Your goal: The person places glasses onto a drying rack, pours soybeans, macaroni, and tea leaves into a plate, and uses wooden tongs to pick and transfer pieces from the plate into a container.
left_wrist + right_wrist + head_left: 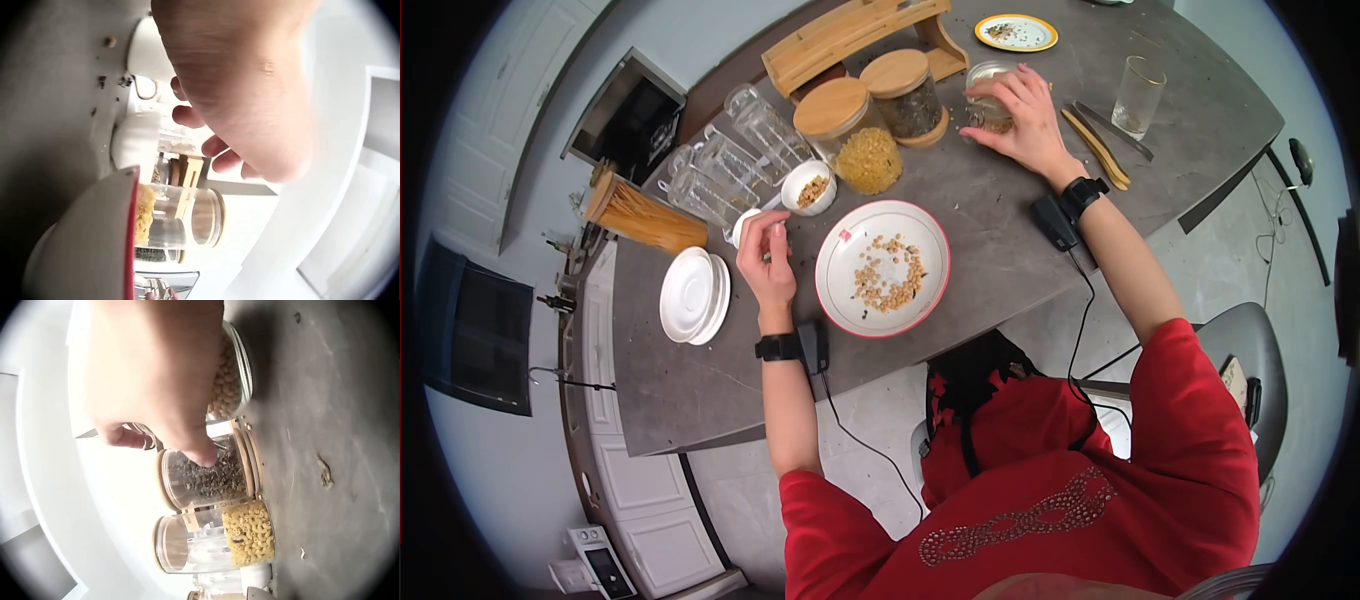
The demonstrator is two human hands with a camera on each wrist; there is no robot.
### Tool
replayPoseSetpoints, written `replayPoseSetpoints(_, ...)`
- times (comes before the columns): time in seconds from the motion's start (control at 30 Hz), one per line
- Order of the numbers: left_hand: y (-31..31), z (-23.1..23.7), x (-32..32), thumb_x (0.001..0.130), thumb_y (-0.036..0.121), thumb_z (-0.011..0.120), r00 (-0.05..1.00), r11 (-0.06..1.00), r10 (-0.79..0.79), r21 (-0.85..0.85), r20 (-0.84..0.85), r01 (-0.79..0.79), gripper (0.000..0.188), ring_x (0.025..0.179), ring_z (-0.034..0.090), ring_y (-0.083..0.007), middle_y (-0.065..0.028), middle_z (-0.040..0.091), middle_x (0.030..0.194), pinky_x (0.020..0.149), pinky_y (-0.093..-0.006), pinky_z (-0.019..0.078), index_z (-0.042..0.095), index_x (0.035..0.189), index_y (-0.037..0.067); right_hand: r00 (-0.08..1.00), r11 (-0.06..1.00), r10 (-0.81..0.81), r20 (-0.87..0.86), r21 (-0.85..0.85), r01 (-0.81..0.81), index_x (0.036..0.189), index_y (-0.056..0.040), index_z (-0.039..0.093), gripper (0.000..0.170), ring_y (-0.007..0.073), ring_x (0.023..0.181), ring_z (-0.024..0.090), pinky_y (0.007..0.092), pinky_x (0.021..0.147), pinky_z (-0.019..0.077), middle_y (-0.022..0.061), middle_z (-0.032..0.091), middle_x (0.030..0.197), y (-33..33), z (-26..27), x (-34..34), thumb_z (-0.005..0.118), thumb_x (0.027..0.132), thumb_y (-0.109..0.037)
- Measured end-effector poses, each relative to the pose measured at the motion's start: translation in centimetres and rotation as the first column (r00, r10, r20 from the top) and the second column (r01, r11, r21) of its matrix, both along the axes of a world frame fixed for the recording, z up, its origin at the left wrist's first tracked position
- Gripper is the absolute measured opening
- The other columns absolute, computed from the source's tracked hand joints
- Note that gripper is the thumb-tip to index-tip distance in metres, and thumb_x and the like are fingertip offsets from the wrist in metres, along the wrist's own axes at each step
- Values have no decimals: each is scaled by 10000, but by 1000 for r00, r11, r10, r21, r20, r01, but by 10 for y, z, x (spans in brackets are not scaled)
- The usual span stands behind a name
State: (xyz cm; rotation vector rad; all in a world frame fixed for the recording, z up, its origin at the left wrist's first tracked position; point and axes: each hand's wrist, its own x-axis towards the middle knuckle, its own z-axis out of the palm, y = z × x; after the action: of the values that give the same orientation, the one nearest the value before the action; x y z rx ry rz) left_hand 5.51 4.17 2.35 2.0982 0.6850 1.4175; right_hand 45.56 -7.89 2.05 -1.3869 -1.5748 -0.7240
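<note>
"Where's the glass jar (230, 387)?"

"On the far right part of the bench (1000, 250), beside the lidded jar of dark leaves (915, 112). The right hand (1030, 130) grips it, thumb to one side and fingers curled round the other."

"And the left hand (765, 265)?"

"Fingers loosely bent, holding nothing that I can see. It's by the small white cup (150, 53), left of the plate (830, 290). Whether it touches the cup, I can't tell."

"How would you handle the jar well?"

"I'd want thumb and fingers facing each other across the glass, level and firm but not squeezing. Smooth glass could slip, and the round grains inside would roll if it tipped. Mind the knife (1122, 134) and the wooden tongs (1097, 150) too; they lie near the wrist, so a sweep towards the right edge might catch them."

"Anything for the left?"

"Its sleeve end is no worry, but the wrist strap (778, 347) sits close to the plate near the front edge. A careless turn might nudge the plate and scatter its pale grains (870, 292)."
</note>
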Motion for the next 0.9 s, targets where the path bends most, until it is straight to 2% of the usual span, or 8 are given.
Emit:
replayPoseSetpoints(0.17, -22, 59, 33, 977, 77, 679, 981, 997, -32, 57, -193, 44, 90, 676, 545, -68, -28, 684, 891, 589, -209, 408, 755, 986, 30, 980, 990, 139, -143, 1, -140, 1065, -168, 747, 215, 263, 1127, 626, 539, 1216, 318, 13, 707, 1075, 4, -3, 12, 782, 873, -259)
replayPoseSetpoints(0.23, -35, 91, 62, 962, 102, 692, 895, 996, -91, -26, -437, 88, 104, 665, 573, -128, -59, 698, 885, 605, -255, 442, 760, 1012, 40, 969, 984, 173, -176, -12, -177, 1104, -176, 752, 187, 266, 1130, 623, 546, 1237, 286, 15, 707, 1085, 4, -7, 14, 716, 925, -218)
replayPoseSetpoints(0.37, -39, 113, 130, 949, 173, 703, 804, 984, -153, -12, -575, 179, 195, 715, 644, -249, -110, 747, 976, 704, -353, 523, 769, 1089, 53, 939, 978, 202, -279, 13, -207, 1130, -132, 761, 220, 270, 1144, 615, 558, 1253, 251, 40, 707, 1055, 4, -7, 13, 578, 1027, -201)
replayPoseSetpoints(0.43, -32, 95, 166, 922, 186, 727, 816, 964, -264, -103, -514, 247, 276, 816, 701, -277, -161, 747, 1050, 776, -375, 559, 756, 1152, 37, 938, 978, 208, -276, 28, -208, 1112, -119, 765, 234, 271, 1129, 621, 553, 1251, 254, 45, 705, 1032, 5, -7, 12, 556, 1042, -199)
replayPoseSetpoints(0.53, -47, 84, 209, 893, 184, 743, 794, 975, -224, -132, -565, 181, 380, 972, 720, -325, -217, 723, 1152, 893, -407, 567, 721, 1219, -11, 925, 975, 223, -307, 53, -218, 1077, -103, 772, 261, 271, 1095, 634, 543, 1247, 265, 54, 704, 996, 9, -11, 16, 531, 1057, -199)
replayPoseSetpoints(0.63, -44, 57, 239, 876, 235, 773, 821, 994, -105, -59, -561, 87, 505, 936, 736, -262, -204, 721, 1193, 905, -398, 565, 686, 1291, -38, 899, 969, 247, -361, 92, -230, 1034, -88, 772, 272, 272, 1052, 648, 518, 1227, 304, 77, 701, 984, 15, -14, 22, 522, 1055, -191)
replayPoseSetpoints(0.83, -63, 22, 267, 879, 177, 751, 885, 979, -121, -200, -450, 32, 589, 984, 742, -277, -207, 718, 1205, 928, -392, 561, 591, 1370, -107, 882, 964, 257, -394, 165, -207, 968, -61, 762, 263, 291, 994, 658, 493, 1170, 366, 102, 709, 961, 17, -14, 21, 528, 1037, -162)
replayPoseSetpoints(0.9, -64, 17, 270, 878, 137, 752, 938, 955, -116, -298, -325, 14, 493, 943, 742, -247, -177, 731, 1173, 896, -371, 571, 631, 1304, -80, 854, 949, 298, -426, 231, -215, 950, -55, 760, 244, 300, 967, 660, 493, 1139, 394, 100, 719, 956, 18, -12, 21, 554, 1025, -162)
